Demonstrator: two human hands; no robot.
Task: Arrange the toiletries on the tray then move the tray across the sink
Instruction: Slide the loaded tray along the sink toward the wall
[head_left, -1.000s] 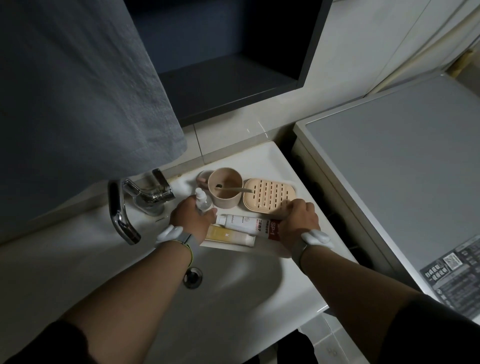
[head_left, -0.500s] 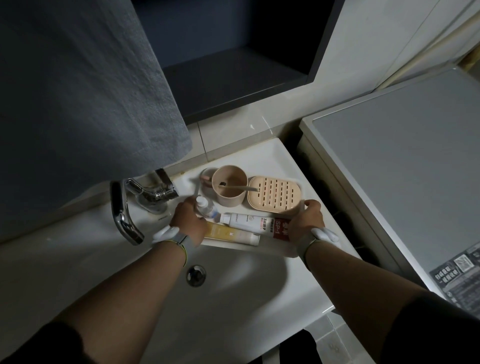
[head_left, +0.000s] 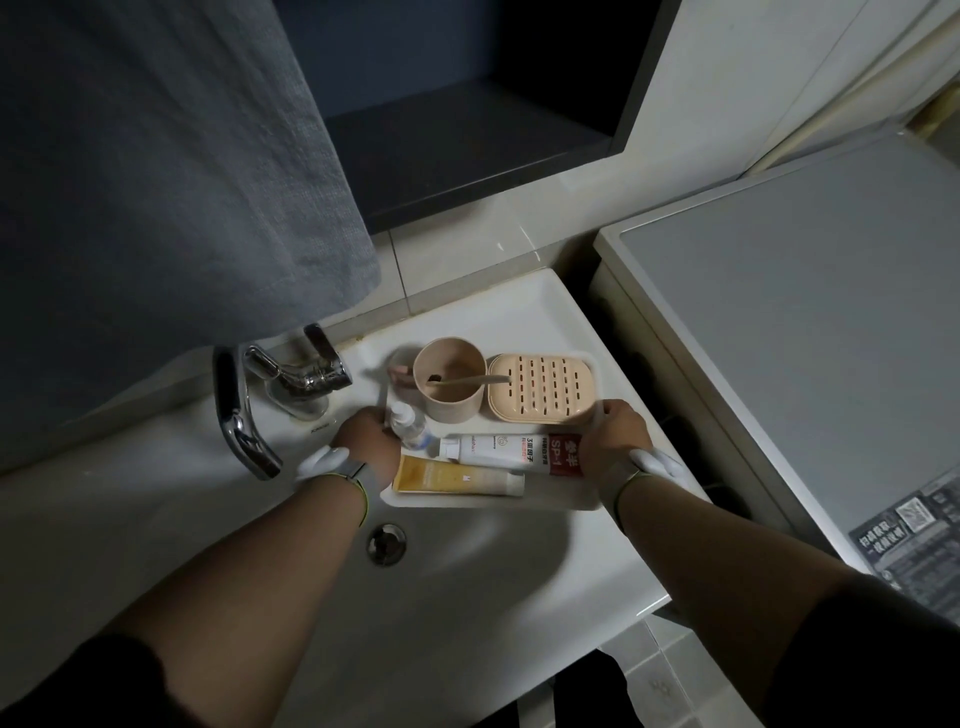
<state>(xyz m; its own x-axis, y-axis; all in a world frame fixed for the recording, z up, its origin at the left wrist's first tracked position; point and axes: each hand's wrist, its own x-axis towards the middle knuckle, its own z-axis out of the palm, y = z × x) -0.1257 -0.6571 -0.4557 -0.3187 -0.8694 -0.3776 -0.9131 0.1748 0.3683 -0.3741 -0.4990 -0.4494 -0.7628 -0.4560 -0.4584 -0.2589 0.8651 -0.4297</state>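
Forearms are stretched forward over the sink (head_left: 322, 613). The white tray (head_left: 561, 496), resting on the sink's right rim, is gripped at its left edge by the left hand (head_left: 370, 441) and at its right edge by the right hand (head_left: 618, 441), fingers curled closed. "SP-1" is printed on the white tube (head_left: 511, 453) lying behind the yellow tube (head_left: 447, 475).

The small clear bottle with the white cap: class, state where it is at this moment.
In the head view, the small clear bottle with the white cap stands at the white tray's left edge, beside the left hand and just in front of the beige cup.
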